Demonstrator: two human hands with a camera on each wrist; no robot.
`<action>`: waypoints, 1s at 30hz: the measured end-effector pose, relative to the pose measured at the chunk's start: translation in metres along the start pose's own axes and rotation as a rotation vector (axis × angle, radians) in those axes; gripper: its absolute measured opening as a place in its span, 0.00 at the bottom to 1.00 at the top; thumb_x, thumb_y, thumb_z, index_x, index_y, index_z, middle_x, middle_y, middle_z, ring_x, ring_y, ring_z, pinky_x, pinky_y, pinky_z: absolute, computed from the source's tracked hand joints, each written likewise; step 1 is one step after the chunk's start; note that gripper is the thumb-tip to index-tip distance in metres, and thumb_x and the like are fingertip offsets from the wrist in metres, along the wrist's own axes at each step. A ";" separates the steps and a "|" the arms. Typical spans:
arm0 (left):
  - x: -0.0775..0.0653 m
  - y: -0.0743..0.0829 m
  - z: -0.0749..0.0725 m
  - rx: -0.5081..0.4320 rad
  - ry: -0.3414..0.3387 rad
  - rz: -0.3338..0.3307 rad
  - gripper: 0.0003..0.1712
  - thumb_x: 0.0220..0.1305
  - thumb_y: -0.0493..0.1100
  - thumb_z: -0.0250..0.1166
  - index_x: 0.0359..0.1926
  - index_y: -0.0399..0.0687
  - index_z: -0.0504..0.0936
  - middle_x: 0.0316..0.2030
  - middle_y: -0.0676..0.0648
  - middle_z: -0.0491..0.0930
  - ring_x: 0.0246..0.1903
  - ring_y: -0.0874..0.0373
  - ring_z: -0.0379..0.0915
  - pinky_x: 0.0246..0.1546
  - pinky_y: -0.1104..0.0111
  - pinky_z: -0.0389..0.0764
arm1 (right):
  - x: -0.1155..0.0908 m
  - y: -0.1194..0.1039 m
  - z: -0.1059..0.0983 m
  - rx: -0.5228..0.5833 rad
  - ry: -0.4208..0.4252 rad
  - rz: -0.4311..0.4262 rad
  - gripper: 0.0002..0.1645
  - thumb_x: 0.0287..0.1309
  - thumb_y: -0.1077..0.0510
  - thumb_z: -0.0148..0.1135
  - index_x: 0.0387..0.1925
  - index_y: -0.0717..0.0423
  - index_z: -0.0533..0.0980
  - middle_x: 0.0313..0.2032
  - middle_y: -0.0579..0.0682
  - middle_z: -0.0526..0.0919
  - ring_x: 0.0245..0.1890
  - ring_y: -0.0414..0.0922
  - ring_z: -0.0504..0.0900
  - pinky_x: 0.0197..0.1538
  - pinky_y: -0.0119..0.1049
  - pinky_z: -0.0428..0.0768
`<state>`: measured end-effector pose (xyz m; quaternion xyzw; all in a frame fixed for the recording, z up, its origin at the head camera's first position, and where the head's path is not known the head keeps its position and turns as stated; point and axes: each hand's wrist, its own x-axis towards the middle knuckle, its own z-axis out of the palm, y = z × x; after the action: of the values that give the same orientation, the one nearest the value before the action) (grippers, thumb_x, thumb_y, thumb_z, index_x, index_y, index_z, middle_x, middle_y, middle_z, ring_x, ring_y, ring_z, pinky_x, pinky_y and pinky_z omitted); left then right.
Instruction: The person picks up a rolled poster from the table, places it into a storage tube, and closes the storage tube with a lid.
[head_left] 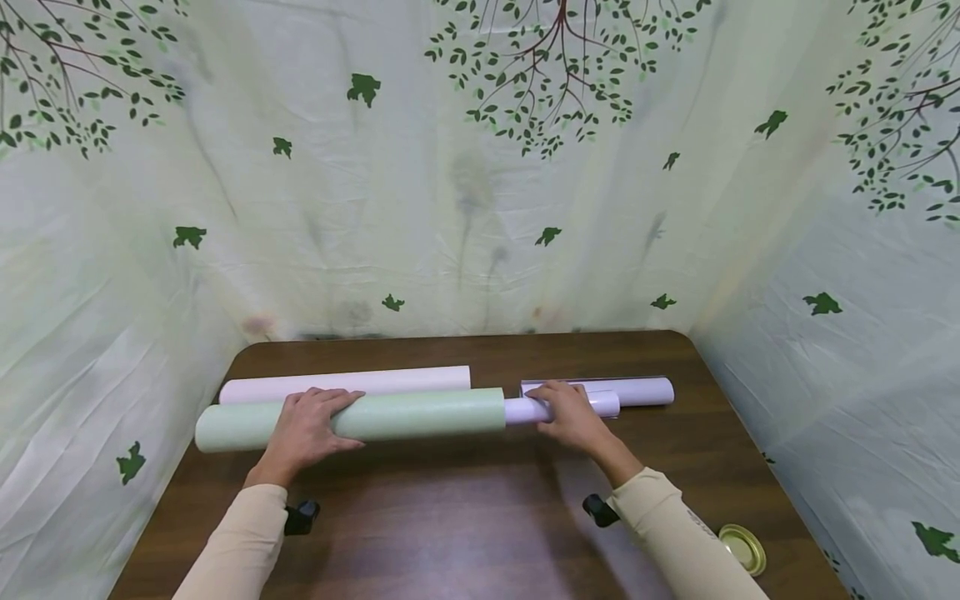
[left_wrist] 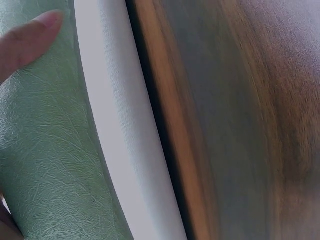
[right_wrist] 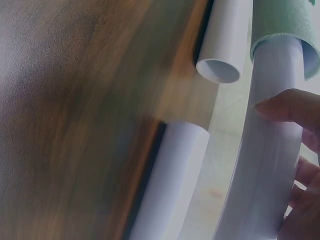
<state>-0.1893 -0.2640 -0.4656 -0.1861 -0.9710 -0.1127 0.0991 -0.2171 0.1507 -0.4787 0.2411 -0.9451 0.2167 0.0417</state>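
A pale green textured roll [head_left: 427,414] lies crosswise, held by my left hand [head_left: 307,429], with the thumb on its near side. In the left wrist view that thumb [left_wrist: 32,42] rests against the wrinkled green surface. A thinner glossy white roll [right_wrist: 265,165] is gripped by my right hand [head_left: 573,421], thumb on one side and fingers on the other. One end of this white roll is inside the open end of the green roll, as the right wrist view shows. How far in it reaches is hidden.
Behind the green roll lies a longer white roll [head_left: 345,384], its hollow end facing right. A shorter white roll [head_left: 645,391] lies at the right on the brown wooden table [head_left: 465,517]. A gold round lid [head_left: 742,548] sits near my right forearm. Leaf-printed curtains [head_left: 465,192] surround the table.
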 end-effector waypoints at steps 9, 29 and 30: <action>0.003 0.002 0.001 -0.006 -0.015 0.000 0.44 0.35 0.56 0.81 0.57 0.48 0.80 0.50 0.40 0.81 0.49 0.40 0.73 0.47 0.44 0.64 | 0.003 -0.005 0.004 0.007 -0.001 -0.028 0.29 0.40 0.64 0.76 0.49 0.57 0.80 0.47 0.55 0.81 0.51 0.54 0.77 0.49 0.54 0.66; 0.001 0.002 0.007 -0.017 -0.018 -0.006 0.44 0.35 0.57 0.81 0.57 0.49 0.80 0.50 0.40 0.81 0.50 0.40 0.73 0.47 0.44 0.64 | 0.013 -0.016 0.019 0.034 0.007 -0.047 0.28 0.37 0.63 0.77 0.47 0.58 0.80 0.44 0.54 0.84 0.48 0.52 0.80 0.48 0.51 0.70; 0.001 0.002 0.007 -0.015 -0.018 -0.006 0.44 0.35 0.57 0.81 0.57 0.49 0.80 0.50 0.41 0.81 0.50 0.40 0.73 0.47 0.44 0.64 | 0.013 -0.017 0.020 0.037 0.013 -0.053 0.28 0.36 0.63 0.77 0.46 0.59 0.80 0.43 0.54 0.84 0.47 0.52 0.80 0.47 0.50 0.70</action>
<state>-0.1910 -0.2597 -0.4718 -0.1851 -0.9715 -0.1188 0.0886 -0.2204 0.1235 -0.4874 0.2656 -0.9339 0.2344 0.0492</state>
